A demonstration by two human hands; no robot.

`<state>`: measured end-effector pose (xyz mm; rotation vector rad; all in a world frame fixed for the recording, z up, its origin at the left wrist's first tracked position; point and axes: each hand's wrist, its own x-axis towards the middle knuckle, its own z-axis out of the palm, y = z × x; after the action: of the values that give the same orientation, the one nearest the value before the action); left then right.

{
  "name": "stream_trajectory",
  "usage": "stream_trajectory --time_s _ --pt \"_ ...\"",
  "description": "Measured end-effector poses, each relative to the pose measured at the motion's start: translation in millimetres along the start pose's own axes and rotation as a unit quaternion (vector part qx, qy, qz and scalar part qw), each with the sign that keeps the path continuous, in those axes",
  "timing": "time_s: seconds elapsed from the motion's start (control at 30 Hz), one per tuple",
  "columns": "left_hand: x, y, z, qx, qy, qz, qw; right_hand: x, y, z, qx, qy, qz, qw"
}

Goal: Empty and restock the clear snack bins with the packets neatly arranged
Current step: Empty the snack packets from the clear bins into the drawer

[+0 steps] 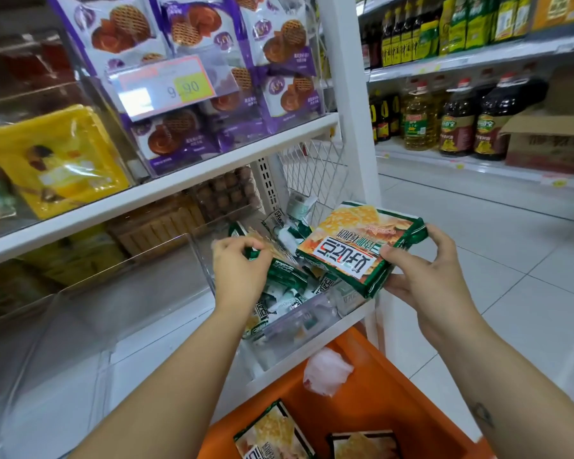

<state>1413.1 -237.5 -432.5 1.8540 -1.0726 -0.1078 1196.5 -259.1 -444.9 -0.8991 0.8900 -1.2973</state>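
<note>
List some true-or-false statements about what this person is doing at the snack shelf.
1. The right hand holds green-edged packets. True.
2. The left hand hangs idle outside the clear bin. False: it grips a packet inside the bin.
3. The basket below is blue. False: it is orange.
4. Purple packets sit on the shelf above. True.

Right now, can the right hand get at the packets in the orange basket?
Probably not yet: the right hand grips a green packet. The orange basket below is open on top, so the packets lie uncovered.
</note>
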Motion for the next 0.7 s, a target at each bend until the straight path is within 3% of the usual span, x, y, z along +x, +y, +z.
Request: stream_trajectory --time_s 0.2,0.37,0.47,0.6,0.7 --pt "-14 23 -55 0.061 0.007 0.119 0.991 -13 7 13 -0.039 -0.024 -0.012 0.999" --pt "-60 25 -105 0.095 0.014 0.169 0.981 -30 -2 14 -0.09 -0.06 -0.033 0.994" --pt "-101 15 -142 0.104 0.015 0.176 0.979 -39 -2 3 -0.126 -0.123 -0.009 0.984" --pt "-159 -6 -184 0.12 -0.011 0.175 0.977 -48 9 -11 -0.223 -0.283 0.064 0.931" --pt "-193 -28 -204 0.107 -0.035 0.189 0.976 -54 23 -11 -0.342 -0.381 0.117 0.851"
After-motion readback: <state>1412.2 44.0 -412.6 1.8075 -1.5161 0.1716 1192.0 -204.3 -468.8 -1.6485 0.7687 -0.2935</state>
